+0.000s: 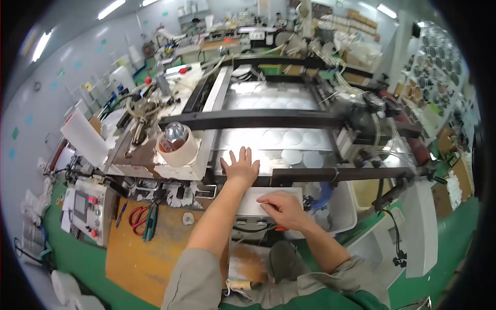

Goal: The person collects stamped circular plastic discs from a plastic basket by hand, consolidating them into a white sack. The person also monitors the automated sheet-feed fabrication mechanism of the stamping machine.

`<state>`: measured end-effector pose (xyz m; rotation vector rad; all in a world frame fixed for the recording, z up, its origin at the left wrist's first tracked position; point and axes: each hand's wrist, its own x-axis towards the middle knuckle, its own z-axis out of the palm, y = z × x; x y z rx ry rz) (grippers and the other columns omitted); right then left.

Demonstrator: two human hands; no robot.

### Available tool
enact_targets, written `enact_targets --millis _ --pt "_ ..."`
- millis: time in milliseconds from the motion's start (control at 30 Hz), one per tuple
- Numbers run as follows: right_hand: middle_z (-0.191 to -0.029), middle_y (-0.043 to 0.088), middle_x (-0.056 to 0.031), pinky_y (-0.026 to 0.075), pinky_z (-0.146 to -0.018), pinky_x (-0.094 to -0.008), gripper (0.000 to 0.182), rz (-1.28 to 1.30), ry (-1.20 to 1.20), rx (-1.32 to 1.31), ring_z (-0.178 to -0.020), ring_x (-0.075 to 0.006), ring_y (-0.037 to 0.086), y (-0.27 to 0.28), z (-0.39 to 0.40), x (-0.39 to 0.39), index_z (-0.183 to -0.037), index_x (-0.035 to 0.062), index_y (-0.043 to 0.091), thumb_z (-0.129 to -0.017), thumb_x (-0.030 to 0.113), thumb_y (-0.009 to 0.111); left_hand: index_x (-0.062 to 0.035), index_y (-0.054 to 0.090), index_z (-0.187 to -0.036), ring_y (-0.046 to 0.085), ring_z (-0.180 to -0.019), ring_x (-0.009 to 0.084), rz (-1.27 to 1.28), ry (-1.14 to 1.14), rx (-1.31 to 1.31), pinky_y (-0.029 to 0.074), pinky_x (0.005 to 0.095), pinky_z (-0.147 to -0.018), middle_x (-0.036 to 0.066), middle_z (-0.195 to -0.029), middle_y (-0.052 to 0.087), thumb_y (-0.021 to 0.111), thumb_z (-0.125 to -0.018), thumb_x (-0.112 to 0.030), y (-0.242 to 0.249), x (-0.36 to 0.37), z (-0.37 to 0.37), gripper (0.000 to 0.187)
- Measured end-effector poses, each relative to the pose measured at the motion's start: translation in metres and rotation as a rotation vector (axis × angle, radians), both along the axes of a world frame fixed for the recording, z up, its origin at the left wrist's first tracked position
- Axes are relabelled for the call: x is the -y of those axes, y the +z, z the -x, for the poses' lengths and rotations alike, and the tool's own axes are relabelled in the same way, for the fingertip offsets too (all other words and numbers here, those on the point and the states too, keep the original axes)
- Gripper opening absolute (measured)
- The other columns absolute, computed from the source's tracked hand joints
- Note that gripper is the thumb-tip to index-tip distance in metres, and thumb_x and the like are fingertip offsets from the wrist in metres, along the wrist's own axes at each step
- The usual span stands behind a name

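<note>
My left hand (241,169) lies with fingers spread on the shiny metal bed (235,142) of a machine, near its front edge. To its right on the bed are two pale round discs (292,157), and a row of round shapes (292,137) shows farther back. My right hand (284,209) is closer to me, over a white panel (249,202) in front of the bed. Its fingers are curled, with thumb and forefinger close together. Whatever may be between them is too small to make out.
A dark crossbar (253,120) spans the bed. A white round container (178,151) stands at left. Red-handled scissors (137,219), green-handled pliers (150,223) and a blue pen (121,214) lie on the brown board (170,258). A control box (89,212) is at far left, a white bin (343,212) at right.
</note>
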<state>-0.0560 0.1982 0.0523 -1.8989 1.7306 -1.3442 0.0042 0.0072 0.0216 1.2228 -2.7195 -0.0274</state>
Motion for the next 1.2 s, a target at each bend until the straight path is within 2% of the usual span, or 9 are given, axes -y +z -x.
enact_targets --millis 67,300,333,767,867,1000,1133,1167,1200 --pt "-0.084 0.067 -0.0088 0.05 -0.069 -0.0369 0.013 -0.016 0.018 -0.015 -0.078 -0.0277 0.063 -0.006 0.004 0.001 -0.096 0.0087 0.068 -0.085 0.015 0.063 -0.0117 0.036 -0.143 0.03 -0.134 0.0404 0.043 -0.002 -0.042 0.025 0.0664 -0.102 0.006 -0.148 0.034 0.04 -0.095 -0.045 -0.008 -0.003 0.0 0.059" --pt "-0.069 0.059 -0.0068 0.045 -0.057 -0.0372 0.007 -0.039 0.105 -0.03 -0.062 -0.0256 0.057 -0.006 0.013 0.008 -0.086 0.0095 0.067 -0.08 0.013 0.066 -0.0151 0.028 -0.147 0.027 -0.134 0.0391 0.028 0.01 0.003 0.026 0.065 -0.102 0.003 -0.15 0.028 0.043 -0.095 -0.043 0.001 -0.008 0.0 0.061" --pt "-0.065 0.056 -0.0058 0.043 -0.054 -0.0373 0.008 -0.004 0.105 -0.006 -0.059 -0.0247 0.054 -0.001 0.012 0.01 -0.086 0.0103 0.067 -0.078 0.013 0.067 -0.0139 0.044 -0.138 0.041 -0.121 0.035 0.265 -0.004 -0.107 0.036 0.0601 -0.091 0.004 -0.139 0.043 0.055 -0.088 -0.04 0.0 -0.006 0.001 0.058" --pt "-0.065 0.054 -0.0045 0.045 -0.056 -0.0362 0.008 -0.119 0.076 -0.054 -0.061 -0.024 0.055 -0.003 0.008 0.013 -0.084 0.0112 0.065 -0.077 0.013 0.067 -0.0128 0.048 -0.134 0.038 -0.126 0.0371 0.072 0.011 -0.045 0.033 0.064 -0.097 0.009 -0.137 0.042 0.053 -0.089 -0.042 0.008 -0.01 0.003 0.054" --pt "-0.063 0.053 -0.0034 0.044 -0.055 -0.0354 0.008 -0.149 0.059 -0.052 -0.06 -0.0232 0.055 0.016 0.008 0.016 -0.084 0.0118 0.065 -0.076 0.013 0.068 -0.0107 0.057 -0.12 0.043 -0.121 0.0364 0.047 0.03 -0.055 0.033 0.0622 -0.097 0.01 -0.12 0.054 0.056 -0.087 -0.041 0.017 -0.006 0.002 0.045" --pt "-0.062 0.053 -0.0027 0.044 -0.054 -0.0343 0.015 -0.153 0.056 -0.122 -0.058 -0.0212 0.054 0.022 0.01 0.018 -0.087 0.0117 0.067 -0.072 0.011 0.069 -0.0105 0.054 -0.131 0.045 -0.119 0.0369 0.136 0.005 -0.11 0.028 0.0564 -0.101 0.01 -0.134 0.051 0.058 -0.085 -0.041 0.025 -0.002 0.003 0.055" --pt "-0.059 0.051 -0.0012 0.043 -0.049 -0.0316 0.021 -0.128 0.064 -0.084 -0.054 -0.0198 0.053 -0.003 0.012 0.022 -0.092 0.0122 0.068 -0.071 0.011 0.069 -0.0094 0.051 -0.135 0.044 -0.126 0.0349 0.149 -0.022 -0.098 0.027 0.0548 -0.104 0.007 -0.139 0.049 0.058 -0.085 -0.037 0.017 -0.001 0.003 0.058" --pt "-0.059 0.051 -0.0012 0.043 -0.049 -0.0316 0.021 -0.142 0.066 -0.077 -0.054 -0.0198 0.053 -0.006 0.012 0.022 -0.092 0.0122 0.068 -0.071 0.011 0.069 0.0017 0.055 -0.125 0.045 -0.125 0.0368 0.042 -0.052 -0.177 0.027 0.0583 -0.104 0.016 -0.136 0.05 0.059 -0.084 -0.022 0.027 -0.001 0.006 0.048" --pt "-0.06 0.051 -0.0015 0.043 -0.05 -0.0312 0.02 -0.15 0.069 -0.087 -0.054 -0.0196 0.053 -0.006 0.012 0.022 -0.092 0.011 0.068 -0.071 0.01 0.069 0.0017 0.055 -0.125 0.045 -0.125 0.0368 0.027 -0.052 -0.173 0.027 0.0583 -0.104 0.016 -0.136 0.05 0.059 -0.084 -0.022 0.025 0.004 0.006 0.048"
